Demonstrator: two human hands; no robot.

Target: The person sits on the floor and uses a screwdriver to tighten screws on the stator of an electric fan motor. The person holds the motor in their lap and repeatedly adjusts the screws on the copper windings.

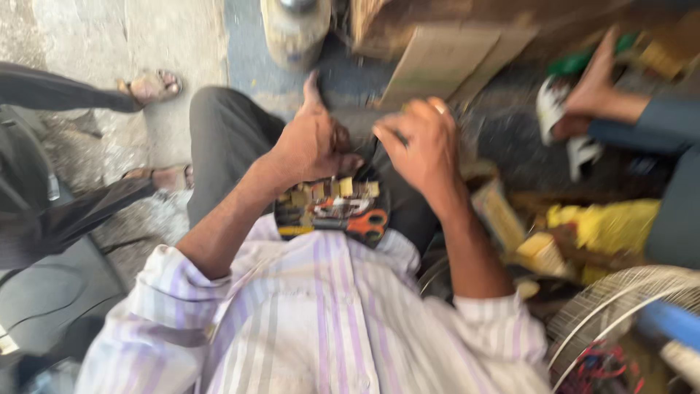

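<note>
- Wire fan guard [620,306] at lower right, a blue tube [671,325] across it.
- Yellow bag [605,222] beside small boxes [539,252].
- Cardboard sheet [437,62] leaning at top.
- Jug [295,29] on the floor [175,36].
- Two sandalled feet [153,86] at left.
- Another person's hand [598,87] at upper right.

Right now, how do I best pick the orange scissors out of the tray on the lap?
Take the scissors by the orange handle loops, coming from above on the right side. The loops lie exposed at the tray's right edge, while the blades run left under other blurred tools. Both hands hover above it.
</note>
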